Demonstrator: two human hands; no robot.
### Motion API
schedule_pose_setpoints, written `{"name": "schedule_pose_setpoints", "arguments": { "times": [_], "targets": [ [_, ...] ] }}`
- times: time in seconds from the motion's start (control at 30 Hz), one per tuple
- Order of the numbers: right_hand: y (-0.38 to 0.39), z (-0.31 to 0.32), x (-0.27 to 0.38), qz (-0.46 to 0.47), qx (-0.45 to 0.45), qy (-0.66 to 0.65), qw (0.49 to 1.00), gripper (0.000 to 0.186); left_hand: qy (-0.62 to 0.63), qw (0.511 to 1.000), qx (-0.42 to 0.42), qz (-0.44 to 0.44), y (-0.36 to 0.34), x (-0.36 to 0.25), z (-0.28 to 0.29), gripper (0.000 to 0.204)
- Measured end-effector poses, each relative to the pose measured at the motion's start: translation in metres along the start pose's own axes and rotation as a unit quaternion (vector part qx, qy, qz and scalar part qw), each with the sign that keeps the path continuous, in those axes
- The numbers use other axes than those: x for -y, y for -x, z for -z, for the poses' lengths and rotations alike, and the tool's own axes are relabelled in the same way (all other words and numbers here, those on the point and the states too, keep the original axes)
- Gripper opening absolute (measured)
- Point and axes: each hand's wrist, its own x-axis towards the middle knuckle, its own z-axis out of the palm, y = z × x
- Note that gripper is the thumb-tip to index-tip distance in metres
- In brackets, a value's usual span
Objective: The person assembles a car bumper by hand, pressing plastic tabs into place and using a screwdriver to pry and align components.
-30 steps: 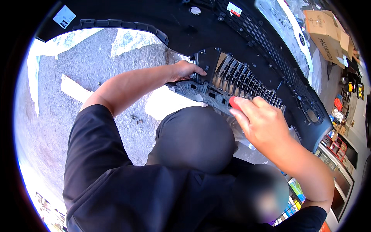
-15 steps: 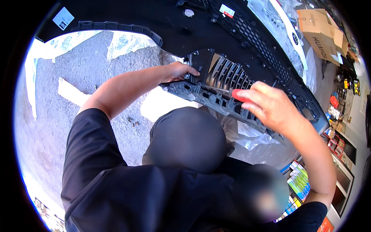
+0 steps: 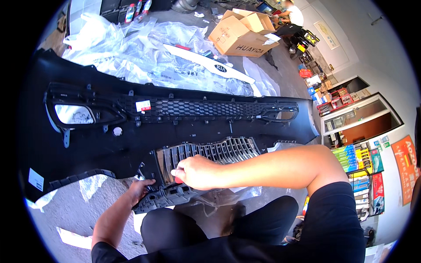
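Note:
A large black car bumper cover (image 3: 149,131) lies inside-up across the view. A slatted grille (image 3: 219,150) is set at its near edge. My left hand (image 3: 139,189) closes on that near edge beside the grille's left end, thumb on top, other fingers mostly hidden. A grey-black plastic bracket strip (image 3: 166,198) runs along the edge next to it. My right hand (image 3: 195,172) is closed around a screwdriver (image 3: 177,179); part of its red handle shows, and the hand covers the grille's lower left part. The screwdriver's tip cannot be made out.
Crumpled clear plastic wrap (image 3: 131,57) spreads beyond the bumper, with a white trim strip (image 3: 206,63) on it. Farther back stand an open cardboard box (image 3: 245,35) and a person (image 3: 293,16). Shelves of packaged goods (image 3: 357,166) line the right side. My knees (image 3: 173,228) are close below.
The view has swung, showing more of the bumper and the room. My right hand with the screwdriver has moved left along the grille, closer to my left hand. The left hand keeps its hold.

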Motion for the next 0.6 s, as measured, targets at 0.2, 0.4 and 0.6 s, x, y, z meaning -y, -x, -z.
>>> {"name": "schedule_pose_setpoints", "arguments": {
  "times": [0.2,0.4,0.6],
  "targets": [
    [0.010,0.002,0.001,0.043,-0.017,0.045,0.998,0.041,0.015,0.999,0.036,0.008,0.008,0.000,0.007,0.040],
    [0.014,-0.003,-0.012,0.250,-0.056,0.136,0.957,0.025,0.000,1.000,0.015,0.006,0.012,0.001,0.010,0.038],
    [0.011,-0.014,-0.017,0.112,-0.066,0.051,0.990,0.032,0.005,0.999,0.028,-0.043,-0.006,0.007,0.003,0.038]
  ]
}}
